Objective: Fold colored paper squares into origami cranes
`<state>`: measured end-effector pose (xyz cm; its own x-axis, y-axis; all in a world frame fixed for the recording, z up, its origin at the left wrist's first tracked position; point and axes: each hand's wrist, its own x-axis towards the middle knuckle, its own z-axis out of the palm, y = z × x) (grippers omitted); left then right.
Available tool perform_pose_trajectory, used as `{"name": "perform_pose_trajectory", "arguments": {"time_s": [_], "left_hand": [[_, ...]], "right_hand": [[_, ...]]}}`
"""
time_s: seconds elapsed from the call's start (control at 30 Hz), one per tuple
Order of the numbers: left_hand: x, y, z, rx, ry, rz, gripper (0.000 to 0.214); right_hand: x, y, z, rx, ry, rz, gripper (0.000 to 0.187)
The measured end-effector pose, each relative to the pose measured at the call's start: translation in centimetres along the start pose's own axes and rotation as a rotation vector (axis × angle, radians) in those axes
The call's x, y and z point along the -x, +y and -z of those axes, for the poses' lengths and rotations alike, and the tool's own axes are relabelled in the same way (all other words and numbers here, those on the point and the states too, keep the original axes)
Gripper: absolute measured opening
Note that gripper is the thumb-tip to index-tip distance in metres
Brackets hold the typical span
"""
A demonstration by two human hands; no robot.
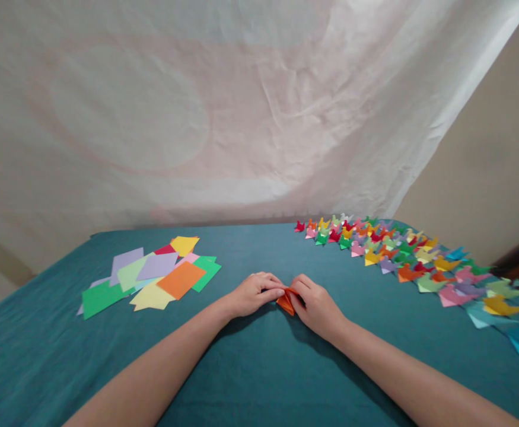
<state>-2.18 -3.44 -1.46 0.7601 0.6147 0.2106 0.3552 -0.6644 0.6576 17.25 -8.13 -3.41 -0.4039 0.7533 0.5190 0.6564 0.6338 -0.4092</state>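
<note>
Between my two hands is a small folded piece of orange origami paper (286, 303), held just over the teal tablecloth (259, 373). My left hand (255, 293) pinches its upper left side, thumb on top and fingers stretched along the far edge. From the right, my right hand (315, 301) grips the paper with the thumb along its near side and the fingers curled behind. The fingers of both hands nearly meet at the top of the paper and cover part of it, so its full folded shape is hidden.
A loose pile of coloured paper sheets (181, 280) lies to the left. At the right stand rows of folded paper birds (388, 264) in many colours, reaching from the back edge towards the near right. A pale hanging cloth (241, 118) borders the table's back.
</note>
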Motion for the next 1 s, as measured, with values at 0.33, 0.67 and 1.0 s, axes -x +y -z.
{"name": "perform_pose_trajectory", "arguments": {"time_s": [0.33,0.67,1.0], "left_hand": [[0.0,0.4,0.1,-0.015,0.012,0.003,0.033],[-0.6,0.5,-1.4,-0.016,0.176,0.119,0.023],[-0.5,0.7,-1.8,-0.087,0.192,0.17,0.014]], "right_hand": [[0.0,0.0,0.1,0.006,-0.007,-0.012,0.015],[0.1,0.4,0.0,-0.039,-0.012,-0.026,0.011],[0.4,0.4,0.5,-0.128,-0.011,-0.034,0.015]]}}
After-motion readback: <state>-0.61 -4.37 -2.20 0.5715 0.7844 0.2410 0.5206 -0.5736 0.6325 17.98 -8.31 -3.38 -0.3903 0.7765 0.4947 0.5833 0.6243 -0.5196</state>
